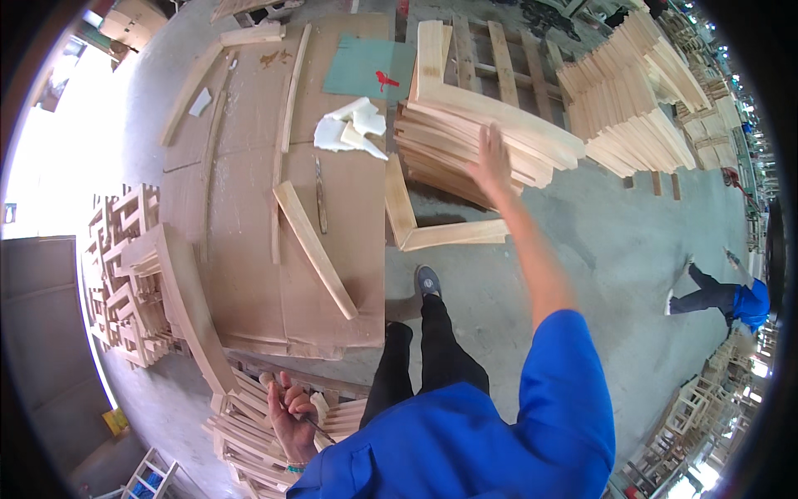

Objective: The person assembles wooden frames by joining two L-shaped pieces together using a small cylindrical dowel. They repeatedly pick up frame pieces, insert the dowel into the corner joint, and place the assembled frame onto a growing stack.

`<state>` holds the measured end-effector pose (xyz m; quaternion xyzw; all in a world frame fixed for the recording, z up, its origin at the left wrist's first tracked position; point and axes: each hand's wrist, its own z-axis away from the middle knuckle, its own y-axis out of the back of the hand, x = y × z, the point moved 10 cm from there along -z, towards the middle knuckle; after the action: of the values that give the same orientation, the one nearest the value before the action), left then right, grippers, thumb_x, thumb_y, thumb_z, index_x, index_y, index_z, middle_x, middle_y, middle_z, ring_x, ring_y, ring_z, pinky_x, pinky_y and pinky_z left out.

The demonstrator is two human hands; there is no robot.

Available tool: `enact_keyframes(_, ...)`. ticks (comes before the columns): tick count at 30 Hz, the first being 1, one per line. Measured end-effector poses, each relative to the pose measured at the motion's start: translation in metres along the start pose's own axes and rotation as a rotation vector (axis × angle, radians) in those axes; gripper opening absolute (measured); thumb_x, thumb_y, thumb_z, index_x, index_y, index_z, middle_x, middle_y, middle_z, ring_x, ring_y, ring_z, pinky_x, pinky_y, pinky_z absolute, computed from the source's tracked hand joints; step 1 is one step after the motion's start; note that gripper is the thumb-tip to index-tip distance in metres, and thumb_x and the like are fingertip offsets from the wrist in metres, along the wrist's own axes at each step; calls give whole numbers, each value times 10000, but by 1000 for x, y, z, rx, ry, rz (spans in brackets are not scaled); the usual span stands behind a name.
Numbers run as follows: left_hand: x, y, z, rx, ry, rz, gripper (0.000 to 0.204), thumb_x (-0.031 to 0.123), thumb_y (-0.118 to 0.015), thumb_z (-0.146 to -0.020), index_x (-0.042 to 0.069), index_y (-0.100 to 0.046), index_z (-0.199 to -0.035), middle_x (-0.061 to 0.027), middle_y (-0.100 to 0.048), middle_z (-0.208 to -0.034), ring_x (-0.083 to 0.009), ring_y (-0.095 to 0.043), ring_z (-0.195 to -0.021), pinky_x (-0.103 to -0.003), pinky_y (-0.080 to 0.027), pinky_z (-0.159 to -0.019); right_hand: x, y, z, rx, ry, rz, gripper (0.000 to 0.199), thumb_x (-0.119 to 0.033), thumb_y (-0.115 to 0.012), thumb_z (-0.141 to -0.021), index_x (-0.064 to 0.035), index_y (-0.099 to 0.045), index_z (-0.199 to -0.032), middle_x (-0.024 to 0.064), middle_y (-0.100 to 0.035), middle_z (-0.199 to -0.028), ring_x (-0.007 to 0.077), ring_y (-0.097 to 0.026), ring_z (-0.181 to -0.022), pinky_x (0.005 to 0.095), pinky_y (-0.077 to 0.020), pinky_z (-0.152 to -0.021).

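Note:
My right hand (494, 164) is stretched out over a stack of pale L-shaped wooden pieces (474, 106) beside the table, its fingers extended and slightly blurred. Whether it touches the top piece I cannot tell. Low on the left, my left hand (291, 417) is curled around a thin, dark-shafted tool (320, 430) whose exact kind is unclear. A small whitish piece (319, 405) shows by its fingers. Below that hand lies a pile of wooden pieces (241, 428). Another L-shaped wooden piece (407, 224) rests low beside the stack.
The cardboard-covered table (241, 183) holds a loose wooden bar (316, 249), a thin tool (321, 195), crumpled white sheet (351, 129) and green board (366, 66). More wooden stacks stand at far right (632, 91) and left (125, 274). A person (731, 295) walks at right.

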<state>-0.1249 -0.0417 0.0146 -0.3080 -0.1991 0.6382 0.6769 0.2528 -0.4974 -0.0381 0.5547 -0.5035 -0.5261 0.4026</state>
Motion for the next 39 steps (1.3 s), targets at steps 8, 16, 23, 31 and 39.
enact_keyframes(8,-41,-21,-12,30,-146,-84,287,314,-563,-958,103,-622,-1142,55,-389,-704,-60,-371,-588,-224,-399,-582,86,3,-135,-420,-75,130,805,-255,-772,-682,-73,-382,-1363,178,-501,-1324,335,-499,-1212,454,-434,-979)
enact_keyframes(16,-41,-9,-3,196,-409,-270,226,286,-585,-949,150,-588,-1129,53,-396,-704,-66,-367,-576,-237,-396,-568,25,46,-57,-246,232,-101,434,-258,-717,-698,-75,-553,-1057,154,-648,-998,347,-620,-951,441,-486,-786)
enact_keyframes(23,-3,11,18,301,-601,-472,304,324,-583,-947,161,-508,-1192,58,-413,-701,-56,-413,-581,-244,-420,-562,-221,72,170,-393,512,-602,738,-351,-772,-702,-76,-481,-1322,152,-594,-975,322,-593,-926,442,-474,-790)
enact_keyframes(31,46,37,53,262,-766,-501,329,252,-551,-951,104,-473,-1234,2,-493,-788,-117,-505,-687,-284,-473,-663,-434,-32,233,-476,427,-523,793,-258,-779,-727,-107,-385,-1398,161,-558,-1024,320,-570,-935,470,-474,-790)
enact_keyframes(39,120,36,71,388,-1035,-864,291,226,-510,-995,107,-426,-1247,-62,-591,-1072,-125,-565,-984,-327,-502,-792,-466,-43,257,-226,549,-522,741,-171,-742,-729,-94,-386,-1374,191,-445,-1319,347,-455,-1214,489,-392,-953)
